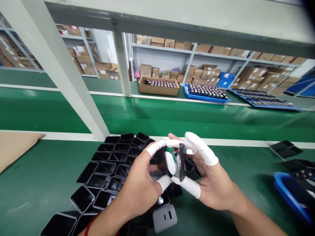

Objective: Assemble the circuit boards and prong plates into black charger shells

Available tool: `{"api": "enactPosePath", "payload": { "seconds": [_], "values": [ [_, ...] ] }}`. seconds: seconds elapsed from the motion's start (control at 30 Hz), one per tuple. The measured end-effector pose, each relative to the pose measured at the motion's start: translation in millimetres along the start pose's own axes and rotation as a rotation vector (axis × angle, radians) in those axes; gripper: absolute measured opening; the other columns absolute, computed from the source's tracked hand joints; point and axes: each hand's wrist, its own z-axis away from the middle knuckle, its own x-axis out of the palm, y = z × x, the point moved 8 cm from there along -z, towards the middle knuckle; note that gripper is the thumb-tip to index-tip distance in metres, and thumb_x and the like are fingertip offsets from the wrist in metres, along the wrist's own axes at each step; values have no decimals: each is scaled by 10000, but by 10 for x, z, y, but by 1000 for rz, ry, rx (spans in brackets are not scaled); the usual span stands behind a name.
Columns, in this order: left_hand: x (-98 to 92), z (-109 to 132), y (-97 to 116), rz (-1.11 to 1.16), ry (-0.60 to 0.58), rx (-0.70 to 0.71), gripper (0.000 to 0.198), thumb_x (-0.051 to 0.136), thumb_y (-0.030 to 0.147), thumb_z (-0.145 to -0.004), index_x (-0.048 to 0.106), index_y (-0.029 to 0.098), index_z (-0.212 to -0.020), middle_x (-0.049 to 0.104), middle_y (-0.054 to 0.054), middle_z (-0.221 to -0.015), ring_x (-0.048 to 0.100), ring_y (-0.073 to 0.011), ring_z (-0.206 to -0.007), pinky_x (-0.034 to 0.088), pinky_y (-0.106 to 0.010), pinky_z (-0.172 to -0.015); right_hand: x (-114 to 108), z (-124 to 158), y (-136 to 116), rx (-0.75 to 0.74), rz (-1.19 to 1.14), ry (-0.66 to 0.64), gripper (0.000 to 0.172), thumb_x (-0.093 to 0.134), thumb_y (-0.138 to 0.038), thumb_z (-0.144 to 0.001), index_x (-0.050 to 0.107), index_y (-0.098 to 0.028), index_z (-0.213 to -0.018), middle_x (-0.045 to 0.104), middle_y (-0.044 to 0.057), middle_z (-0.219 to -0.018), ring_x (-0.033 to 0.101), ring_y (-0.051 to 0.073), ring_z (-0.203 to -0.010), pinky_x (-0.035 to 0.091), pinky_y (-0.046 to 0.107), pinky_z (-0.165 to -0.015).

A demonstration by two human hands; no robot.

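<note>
Both my hands meet above the green table, fingertips in white finger cots. My left hand (140, 183) pinches a black housing shell (161, 160) with a green circuit board (170, 152) showing inside it. My right hand (209, 183) grips a flat black cover piece (182, 162) held upright against the board, with a small metal part (189, 151) at its top. The two parts touch between my thumbs and forefingers.
Several empty black shells (108, 167) lie packed together on the green mat (36, 183) under my hands. A grey plug face (164, 218) sits near the front. A blue tray (292, 200) is at right, cardboard (14, 144) at left, a metal post (61, 68) behind.
</note>
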Motion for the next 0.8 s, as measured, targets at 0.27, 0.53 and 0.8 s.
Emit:
{"api": "enactPosePath", "payload": {
  "seconds": [0.27, 0.53, 0.8],
  "values": [
    [8, -34, -100, 246, 28, -130, 657, 761, 103, -716, 371, 171, -1241, 579, -77, -1190, 663, -114, -961, 558, -148, -836, 140, -14, 222, 139, -356, -1, 883, 604, -66, -891, 143, -424, -1554, 197, 44, -1593, 254, 203, -1457, 232, 429, -1205],
    [37, 18, -139, 229, 75, -171, 744, 789, 138, -669, 346, 165, -1266, 520, -127, -1268, 628, -180, -1067, 559, -224, -885, 298, -80, 236, 165, -600, -14, 611, 562, -151, -953, 398, -416, -1479, 397, 9, -1503, 437, 162, -1354, 355, 348, -1155],
    [-27, 30, -80, 94, 114, -90, 649, 740, 136, -712, 387, 158, -1256, 520, -129, -1289, 604, -215, -1116, 580, -297, -889, 276, -120, 273, 89, -635, -3, 589, 599, -240, -944, 410, -393, -1480, 381, 21, -1514, 418, 139, -1365, 357, 275, -1132]
  ]
}}
